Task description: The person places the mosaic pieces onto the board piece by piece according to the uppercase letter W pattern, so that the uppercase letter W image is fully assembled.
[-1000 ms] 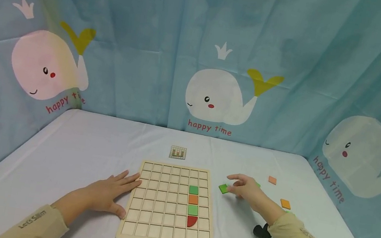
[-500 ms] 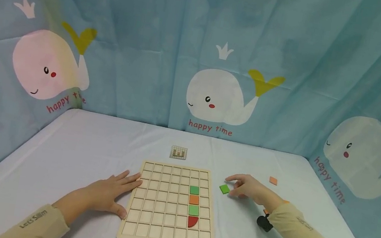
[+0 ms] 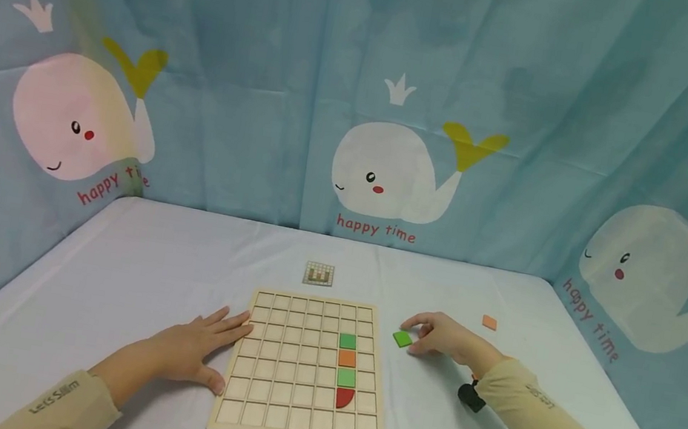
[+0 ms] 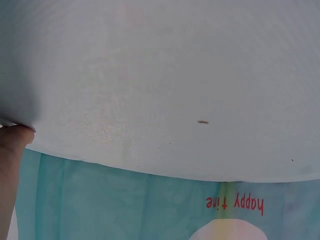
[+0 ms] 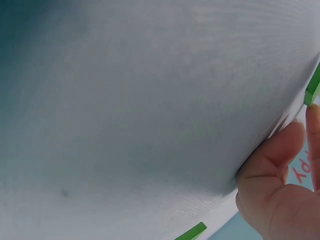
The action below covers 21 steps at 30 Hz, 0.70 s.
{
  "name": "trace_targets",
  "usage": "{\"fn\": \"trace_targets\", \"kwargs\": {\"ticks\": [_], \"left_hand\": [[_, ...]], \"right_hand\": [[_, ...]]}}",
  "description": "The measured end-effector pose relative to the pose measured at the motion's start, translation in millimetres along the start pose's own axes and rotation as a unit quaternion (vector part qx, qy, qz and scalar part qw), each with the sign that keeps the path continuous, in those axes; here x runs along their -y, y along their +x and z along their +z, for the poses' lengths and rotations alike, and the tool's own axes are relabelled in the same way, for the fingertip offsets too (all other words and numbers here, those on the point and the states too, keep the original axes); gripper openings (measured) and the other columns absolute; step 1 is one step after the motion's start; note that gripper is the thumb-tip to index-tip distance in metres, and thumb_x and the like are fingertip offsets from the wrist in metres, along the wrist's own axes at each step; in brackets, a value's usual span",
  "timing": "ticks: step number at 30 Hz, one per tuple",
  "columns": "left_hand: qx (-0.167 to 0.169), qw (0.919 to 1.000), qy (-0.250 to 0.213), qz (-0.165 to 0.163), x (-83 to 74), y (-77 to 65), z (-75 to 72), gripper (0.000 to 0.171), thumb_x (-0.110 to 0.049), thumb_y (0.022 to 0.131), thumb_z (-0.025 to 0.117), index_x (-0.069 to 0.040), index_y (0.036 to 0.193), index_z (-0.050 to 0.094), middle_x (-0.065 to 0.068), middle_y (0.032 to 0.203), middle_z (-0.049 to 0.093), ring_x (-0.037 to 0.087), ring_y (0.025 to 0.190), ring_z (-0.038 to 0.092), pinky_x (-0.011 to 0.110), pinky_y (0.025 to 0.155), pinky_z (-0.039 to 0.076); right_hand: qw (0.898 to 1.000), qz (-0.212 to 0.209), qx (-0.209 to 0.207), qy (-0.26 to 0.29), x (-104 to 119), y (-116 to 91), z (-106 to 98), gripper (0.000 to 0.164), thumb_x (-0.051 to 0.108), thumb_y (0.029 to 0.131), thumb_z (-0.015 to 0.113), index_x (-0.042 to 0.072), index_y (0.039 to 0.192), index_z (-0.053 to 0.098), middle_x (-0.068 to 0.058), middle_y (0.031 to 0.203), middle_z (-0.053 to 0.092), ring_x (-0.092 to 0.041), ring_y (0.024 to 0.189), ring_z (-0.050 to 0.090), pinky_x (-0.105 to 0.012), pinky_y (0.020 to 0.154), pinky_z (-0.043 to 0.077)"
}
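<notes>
Beside the gridded board (image 3: pixel 288 371), the right hand (image 3: pixel 447 337), fingers narrowly apart, touches a green tile (image 3: pixel 401 338); the left hand (image 3: pixel 191 348), fingers wide, touches the board, holding two green squares (image 3: pixel 348 341), an orange square (image 3: pixel 347 358), a red quarter-round (image 3: pixel 345 398)

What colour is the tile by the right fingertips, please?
The tile is green, best in head view.

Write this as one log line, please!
left hand: touches wooden grid board, left edge; right hand: at green square tile, grip unclear; four coloured pieces on board
</notes>
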<state>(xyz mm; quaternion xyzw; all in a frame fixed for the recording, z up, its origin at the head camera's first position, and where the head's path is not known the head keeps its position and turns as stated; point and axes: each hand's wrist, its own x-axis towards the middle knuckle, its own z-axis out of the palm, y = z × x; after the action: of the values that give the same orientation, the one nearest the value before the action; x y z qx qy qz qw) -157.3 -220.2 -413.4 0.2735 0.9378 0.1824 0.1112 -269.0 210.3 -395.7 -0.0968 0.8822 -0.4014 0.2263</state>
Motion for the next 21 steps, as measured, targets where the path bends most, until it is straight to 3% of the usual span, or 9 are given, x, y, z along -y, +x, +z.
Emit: {"fn": "trace_targets", "kwargs": {"ticks": [21], "left_hand": [[-0.007,0.9999,0.008,-0.002,-3.3,-1.8,-1.1,0.106,-0.068,0.071,0.063,-0.006,0.151,0.033,0.013,0.159,0.021,0.046,0.142,0.016,0.067,0.106,0.024]], "right_hand": [[0.998,0.018,-0.023,-0.049,5.8,0.2,4.5,0.026,-0.005,0.076,0.078,0.005,0.097,0.067,-0.008,0.081,0.05,-0.021,0.072,0.047,-0.029,0.063,0.038]]}}
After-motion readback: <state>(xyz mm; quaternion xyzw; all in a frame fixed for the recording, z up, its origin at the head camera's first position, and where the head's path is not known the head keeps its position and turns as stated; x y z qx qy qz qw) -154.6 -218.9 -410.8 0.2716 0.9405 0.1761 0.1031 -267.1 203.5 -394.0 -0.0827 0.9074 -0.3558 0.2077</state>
